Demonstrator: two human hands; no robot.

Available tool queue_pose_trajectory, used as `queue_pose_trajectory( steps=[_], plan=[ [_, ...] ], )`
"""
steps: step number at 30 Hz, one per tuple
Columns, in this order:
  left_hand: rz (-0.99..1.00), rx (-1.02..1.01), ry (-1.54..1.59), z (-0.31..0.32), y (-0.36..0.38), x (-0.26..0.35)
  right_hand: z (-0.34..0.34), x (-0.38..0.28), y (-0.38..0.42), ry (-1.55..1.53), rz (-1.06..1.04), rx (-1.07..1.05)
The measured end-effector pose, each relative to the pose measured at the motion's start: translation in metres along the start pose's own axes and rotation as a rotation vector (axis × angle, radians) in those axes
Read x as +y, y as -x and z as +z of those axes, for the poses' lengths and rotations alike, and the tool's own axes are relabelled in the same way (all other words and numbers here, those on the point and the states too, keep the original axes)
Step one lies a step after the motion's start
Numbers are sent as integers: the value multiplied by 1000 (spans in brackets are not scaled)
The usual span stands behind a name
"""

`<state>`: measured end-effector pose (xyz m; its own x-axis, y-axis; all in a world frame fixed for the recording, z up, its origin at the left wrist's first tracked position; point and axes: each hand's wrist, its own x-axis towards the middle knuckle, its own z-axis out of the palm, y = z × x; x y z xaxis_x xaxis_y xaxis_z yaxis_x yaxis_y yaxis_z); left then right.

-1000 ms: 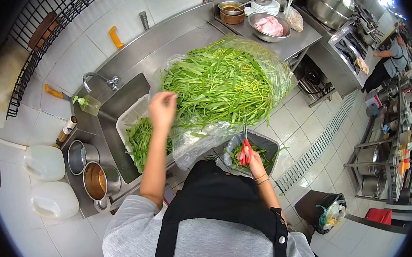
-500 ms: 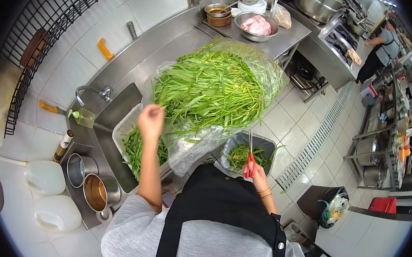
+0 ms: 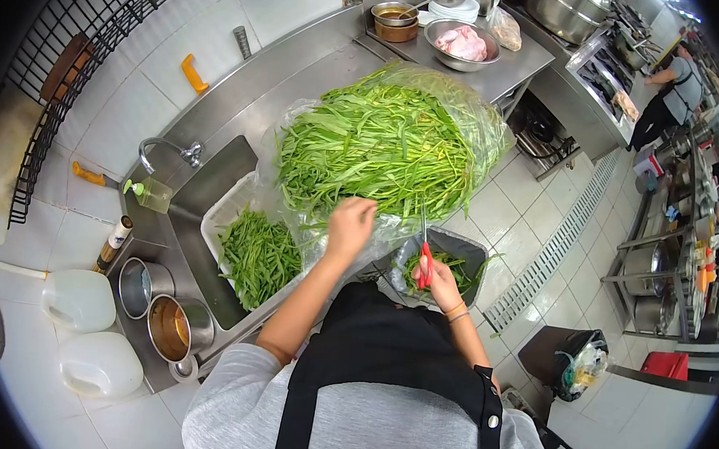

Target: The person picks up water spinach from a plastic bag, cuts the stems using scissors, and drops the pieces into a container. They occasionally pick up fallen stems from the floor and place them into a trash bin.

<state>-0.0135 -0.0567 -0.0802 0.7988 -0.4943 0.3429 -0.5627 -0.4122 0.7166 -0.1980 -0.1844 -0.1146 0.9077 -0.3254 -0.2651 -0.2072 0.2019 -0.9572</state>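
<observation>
A big heap of water spinach (image 3: 381,147), long stems and narrow leaves, lies on a clear plastic bag (image 3: 499,138) at the counter's edge. At its near side is my left hand (image 3: 351,222), fingers curled closed; whatever they may hold is hidden. My right hand (image 3: 439,282) grips red-handled scissors (image 3: 425,258), whose blades point up toward the stem ends. Below that hand stands a lined grey bin (image 3: 472,257) with stem pieces in it. To the left, a white basket (image 3: 216,229) in the sink holds cut greens (image 3: 259,259).
Metal pots (image 3: 179,329) and white jugs (image 3: 79,298) stand at the left, near the tap (image 3: 168,154) and a soap bottle (image 3: 155,196). A bowl of raw meat (image 3: 462,44) is at the back. A co-worker (image 3: 676,88) stands by the stove at far right.
My left hand has moved right, from beside the basket to the heap's near edge. My right hand has shifted slightly up and left with the scissors, their blades now nearer the stems.
</observation>
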Motion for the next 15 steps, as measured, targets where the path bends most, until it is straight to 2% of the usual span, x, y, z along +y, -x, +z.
queue_pose_trajectory(
  steps=[1,3,6,8,11,13,15],
  plan=[
    [21,-59,-79,19,-1,-1,2,-3,-2,3,0,6],
    [48,-25,-242,48,-4,-16,3,-8,-5,-47,-2,26],
    [141,-1,-387,51,-9,-25,2,-11,6,-40,-27,31],
    [137,-32,-296,43,-8,-23,-2,-12,17,-34,-5,8],
    [60,-85,-120,18,-3,-13,-5,-1,26,-45,11,5],
    [-215,-260,-40,-8,-5,2,-3,-1,25,-78,42,-26],
    [-243,-281,-62,-19,-1,-20,0,-5,22,-45,79,-69]
  ],
)
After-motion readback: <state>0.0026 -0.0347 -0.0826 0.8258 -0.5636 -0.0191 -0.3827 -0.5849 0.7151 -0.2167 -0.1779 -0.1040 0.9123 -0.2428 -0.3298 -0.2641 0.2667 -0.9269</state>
